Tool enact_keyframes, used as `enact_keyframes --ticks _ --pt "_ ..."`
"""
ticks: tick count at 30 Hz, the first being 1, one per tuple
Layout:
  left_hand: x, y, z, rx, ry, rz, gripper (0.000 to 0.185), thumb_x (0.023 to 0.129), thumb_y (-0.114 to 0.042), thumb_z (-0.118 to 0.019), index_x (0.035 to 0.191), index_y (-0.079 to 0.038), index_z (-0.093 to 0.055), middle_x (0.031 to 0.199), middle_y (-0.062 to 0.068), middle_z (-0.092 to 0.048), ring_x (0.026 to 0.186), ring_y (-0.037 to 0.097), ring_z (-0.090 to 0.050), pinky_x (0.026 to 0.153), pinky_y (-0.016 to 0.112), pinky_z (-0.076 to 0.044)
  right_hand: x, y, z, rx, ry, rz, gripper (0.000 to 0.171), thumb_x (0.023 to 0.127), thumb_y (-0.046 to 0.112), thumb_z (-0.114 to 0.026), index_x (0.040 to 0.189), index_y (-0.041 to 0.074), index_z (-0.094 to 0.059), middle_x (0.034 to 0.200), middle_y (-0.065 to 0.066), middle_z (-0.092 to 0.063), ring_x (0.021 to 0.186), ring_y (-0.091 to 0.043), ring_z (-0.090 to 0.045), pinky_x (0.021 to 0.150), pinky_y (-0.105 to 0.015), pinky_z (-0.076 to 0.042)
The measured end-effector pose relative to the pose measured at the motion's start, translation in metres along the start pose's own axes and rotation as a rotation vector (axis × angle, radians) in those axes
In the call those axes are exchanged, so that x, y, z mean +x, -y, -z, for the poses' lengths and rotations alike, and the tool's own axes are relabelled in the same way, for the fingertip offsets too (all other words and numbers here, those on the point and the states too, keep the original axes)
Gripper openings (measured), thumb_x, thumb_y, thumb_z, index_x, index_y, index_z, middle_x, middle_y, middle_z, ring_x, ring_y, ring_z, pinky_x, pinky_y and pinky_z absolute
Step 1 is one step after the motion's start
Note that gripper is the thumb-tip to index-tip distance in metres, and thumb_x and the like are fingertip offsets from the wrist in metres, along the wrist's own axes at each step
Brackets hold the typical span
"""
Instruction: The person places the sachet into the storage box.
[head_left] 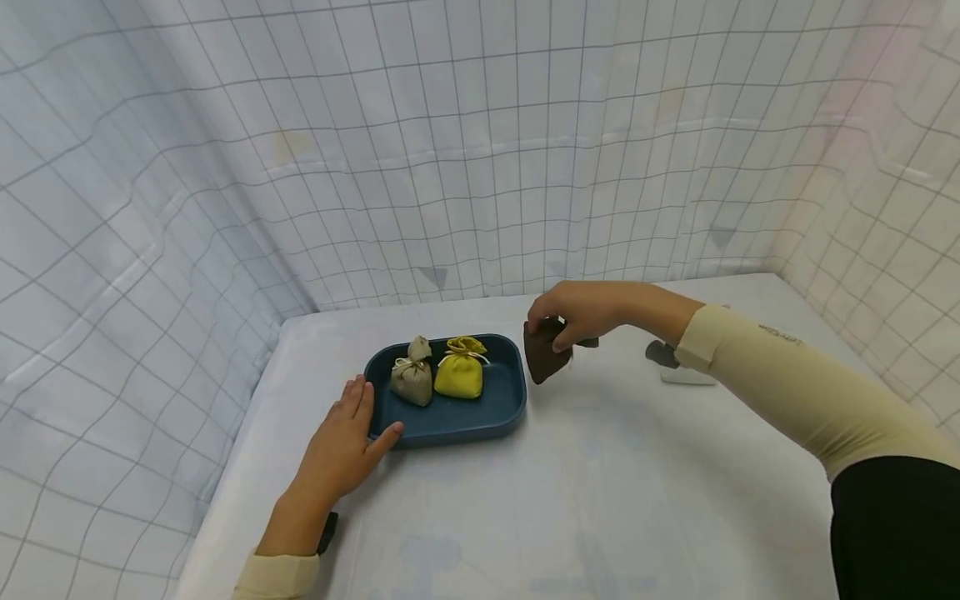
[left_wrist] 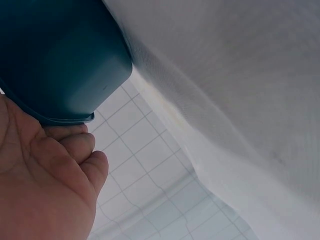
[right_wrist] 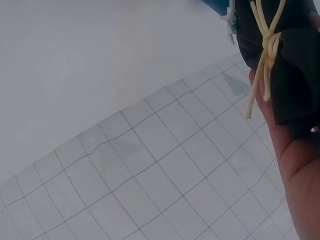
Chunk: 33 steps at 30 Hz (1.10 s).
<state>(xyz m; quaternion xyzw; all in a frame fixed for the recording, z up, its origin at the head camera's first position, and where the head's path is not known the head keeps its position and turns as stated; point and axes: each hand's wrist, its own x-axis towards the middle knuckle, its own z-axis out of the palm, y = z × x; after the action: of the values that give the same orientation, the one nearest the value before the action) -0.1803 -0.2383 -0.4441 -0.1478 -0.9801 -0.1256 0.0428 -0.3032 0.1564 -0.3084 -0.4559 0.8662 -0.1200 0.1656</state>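
A dark blue tray (head_left: 504,398) sits on the white table and holds a grey-beige pouch (head_left: 413,375) and a yellow pouch (head_left: 460,369), both tied with cord. My left hand (head_left: 347,440) lies flat on the table with straight fingers against the tray's near-left corner; in the left wrist view the tray (left_wrist: 55,55) rests against my left hand (left_wrist: 60,165). My right hand (head_left: 573,312) pinches the top of a dark brown pouch (head_left: 546,352) just right of the tray, lifted above the table. The right wrist view shows the brown pouch (right_wrist: 295,65) with its cream cord.
A small grey and white object (head_left: 678,367) lies on the table behind my right forearm. White gridded curtains enclose the table at the back and both sides. The table's left edge runs close to my left wrist.
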Motion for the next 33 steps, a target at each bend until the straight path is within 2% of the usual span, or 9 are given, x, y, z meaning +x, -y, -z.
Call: enact_keyframes --ticks 7,18,25,33 --pt "-0.001 0.0 0.0 0.002 0.0 0.001 0.092 0.099 -0.06 -0.047 0.153 0.011 -0.021 0.16 0.028 -0.015 0.148 0.042 -0.013 0.116 0.058 -0.02 0.019 0.009 0.003 -0.032 0.045 0.028 0.036 0.088 0.009 -0.07 0.123 0.013 -0.068 0.123 0.005 -0.064 0.108 -0.014 -0.058 0.095 -0.034 -0.048" --pt "-0.002 -0.001 0.0 0.0 0.007 0.004 0.092 0.099 -0.059 -0.047 0.153 0.011 -0.021 0.161 0.027 -0.014 0.148 0.042 -0.013 0.116 0.058 -0.02 0.047 0.019 -0.003 -0.064 0.105 0.036 0.035 0.091 0.011 -0.07 0.125 0.013 -0.067 0.127 0.002 -0.062 0.114 -0.015 -0.056 0.099 -0.035 -0.046" --pt "-0.003 -0.001 0.002 -0.011 0.004 0.003 0.092 0.099 -0.059 -0.048 0.153 0.011 -0.02 0.161 0.027 -0.014 0.148 0.042 -0.012 0.115 0.059 -0.021 0.063 0.029 -0.011 -0.084 0.142 0.034 0.035 0.091 0.013 -0.071 0.126 0.012 -0.067 0.127 0.002 -0.062 0.116 -0.015 -0.055 0.1 -0.034 -0.046" --pt "-0.002 -0.001 0.0 -0.011 0.007 0.003 0.092 0.099 -0.059 -0.049 0.153 0.011 -0.021 0.161 0.027 -0.013 0.148 0.042 -0.012 0.115 0.058 -0.02 0.079 0.029 -0.027 -0.096 0.182 0.016 0.034 0.092 0.012 -0.071 0.126 0.014 -0.067 0.123 0.004 -0.063 0.112 -0.013 -0.055 0.097 -0.03 -0.047"
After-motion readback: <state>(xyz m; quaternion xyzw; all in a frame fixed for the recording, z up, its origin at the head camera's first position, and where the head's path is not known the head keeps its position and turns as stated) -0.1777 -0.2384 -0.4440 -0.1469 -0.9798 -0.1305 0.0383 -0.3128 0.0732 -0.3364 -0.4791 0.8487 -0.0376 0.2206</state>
